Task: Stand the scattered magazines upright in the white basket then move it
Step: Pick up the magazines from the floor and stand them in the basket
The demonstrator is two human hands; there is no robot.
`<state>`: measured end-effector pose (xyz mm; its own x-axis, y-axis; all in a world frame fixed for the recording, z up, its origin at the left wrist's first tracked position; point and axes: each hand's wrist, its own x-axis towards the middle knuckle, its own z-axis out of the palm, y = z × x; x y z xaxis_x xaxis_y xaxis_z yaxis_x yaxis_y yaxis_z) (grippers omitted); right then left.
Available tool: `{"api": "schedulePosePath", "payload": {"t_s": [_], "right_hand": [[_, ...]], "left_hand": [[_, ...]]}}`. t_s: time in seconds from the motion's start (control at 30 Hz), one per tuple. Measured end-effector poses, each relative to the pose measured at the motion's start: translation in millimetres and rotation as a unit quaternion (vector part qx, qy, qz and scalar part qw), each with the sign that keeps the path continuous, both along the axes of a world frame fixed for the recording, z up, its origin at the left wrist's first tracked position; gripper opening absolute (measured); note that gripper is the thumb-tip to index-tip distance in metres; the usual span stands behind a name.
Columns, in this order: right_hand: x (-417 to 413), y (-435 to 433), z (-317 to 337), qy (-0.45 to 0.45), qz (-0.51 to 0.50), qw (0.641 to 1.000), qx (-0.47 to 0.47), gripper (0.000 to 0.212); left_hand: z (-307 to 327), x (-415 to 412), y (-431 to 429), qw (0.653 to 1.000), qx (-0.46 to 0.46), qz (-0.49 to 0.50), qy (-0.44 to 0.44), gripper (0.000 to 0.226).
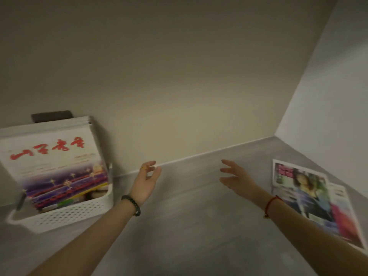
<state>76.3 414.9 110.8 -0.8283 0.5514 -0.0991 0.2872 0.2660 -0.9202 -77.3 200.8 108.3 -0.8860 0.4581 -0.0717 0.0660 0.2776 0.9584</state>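
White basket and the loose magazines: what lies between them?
Head view: the left hand and right hand, both empty, above bare grey surface.

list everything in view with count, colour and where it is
white basket: one, white perforated plastic, left on the grey surface
magazines in basket: several, count unclear, front cover white with red characters, standing tilted back
flat magazines: at least two, colourful covers, overlapping, right on the surface
dark object: one, dark brown, behind the basket at the wall
left grip: one, open, empty, right of the basket; gold ring, dark bead bracelet
right grip: one, open, empty, left of the flat magazines; red string bracelet
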Motion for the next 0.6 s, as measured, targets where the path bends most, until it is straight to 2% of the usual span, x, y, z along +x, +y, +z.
{"api": "schedulePosePath", "payload": {"t_s": [0.3, 0.47, 0.6], "right_hand": [[139.6, 163.5, -26.6, -0.066, -0.124, 0.990, -0.002, 0.058], [193.3, 226.7, -56.8, -0.119, -0.168, 0.978, -0.033, 0.057], [216.8, 260.8, -84.1, -0.138, -0.208, 0.963, -0.104, 0.062]], "left_hand": [[-32.4, 105.4, 194.3, 0.982, -0.050, -0.170, -0.060, 0.042], [-59.6, 145.8, 276.1, 0.970, -0.077, -0.198, -0.116, 0.048], [-83.5, 166.3, 323.5, 0.958, -0.101, -0.218, -0.155, 0.053]]}}
